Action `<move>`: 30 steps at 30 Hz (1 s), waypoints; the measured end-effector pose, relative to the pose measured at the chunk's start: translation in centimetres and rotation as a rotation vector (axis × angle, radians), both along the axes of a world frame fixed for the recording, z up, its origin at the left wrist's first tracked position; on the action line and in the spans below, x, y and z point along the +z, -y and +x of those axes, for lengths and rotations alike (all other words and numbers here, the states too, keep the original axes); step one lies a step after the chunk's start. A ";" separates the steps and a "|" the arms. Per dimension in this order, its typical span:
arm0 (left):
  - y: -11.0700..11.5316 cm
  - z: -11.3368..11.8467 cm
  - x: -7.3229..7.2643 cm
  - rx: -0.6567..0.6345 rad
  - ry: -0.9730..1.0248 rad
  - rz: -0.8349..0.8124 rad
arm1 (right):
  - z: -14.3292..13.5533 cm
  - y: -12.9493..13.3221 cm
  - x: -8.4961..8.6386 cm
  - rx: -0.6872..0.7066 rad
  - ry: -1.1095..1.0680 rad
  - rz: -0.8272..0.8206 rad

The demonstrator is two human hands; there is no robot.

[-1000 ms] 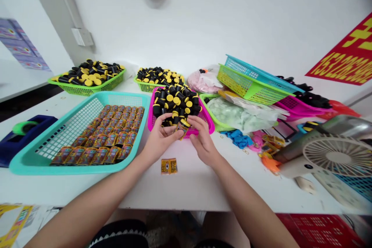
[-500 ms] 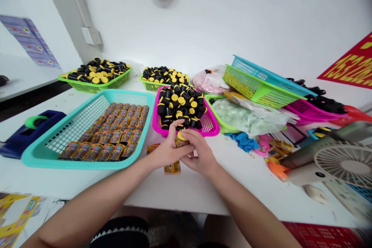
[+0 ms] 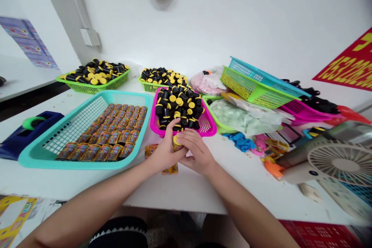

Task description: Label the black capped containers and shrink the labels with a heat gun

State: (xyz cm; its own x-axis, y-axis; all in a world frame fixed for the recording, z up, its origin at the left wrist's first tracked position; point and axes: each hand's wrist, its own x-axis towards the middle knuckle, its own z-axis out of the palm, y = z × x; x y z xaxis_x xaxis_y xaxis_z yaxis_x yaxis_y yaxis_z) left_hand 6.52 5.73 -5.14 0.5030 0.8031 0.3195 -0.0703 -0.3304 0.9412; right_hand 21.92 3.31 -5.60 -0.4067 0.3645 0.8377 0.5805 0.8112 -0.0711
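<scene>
Both my left hand (image 3: 165,150) and my right hand (image 3: 197,151) are closed around one small canister (image 3: 176,143) with a yellow cap, just in front of the pink basket (image 3: 213,130). Most of the canister's side is hidden by my fingers. My left index finger points up and away from it. Flat orange printed labels (image 3: 171,169) lie on the table under and beside my hands. Bare black canisters with yellow caps (image 3: 179,101) fill the pink basket. Labelled canisters (image 3: 107,138) lie in rows inside the turquoise basket (image 3: 81,164) on the left.
A blue tape dispenser (image 3: 31,133) stands at the far left. Two green baskets (image 3: 93,88) of black canisters sit at the back. To the right are stacked baskets (image 3: 258,85), plastic bags (image 3: 241,116), blue balloon-like pieces (image 3: 240,140) and a small fan (image 3: 343,164).
My fingers have closed further around the canister, and less of its side shows now. The whole view has shifted slightly; the baskets stay as they were.
</scene>
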 end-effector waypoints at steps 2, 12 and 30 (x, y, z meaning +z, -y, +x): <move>0.0 -0.2 0.2 -0.162 0.038 -0.080 | -0.1 0.1 0.0 0.036 -0.053 -0.006; -0.2 -0.3 1.4 -0.190 0.039 -0.100 | 0.3 0.2 0.4 -0.041 0.065 0.084; 2.4 -1.1 3.2 0.333 -0.113 0.277 | 1.4 -0.6 0.2 -0.120 0.017 0.147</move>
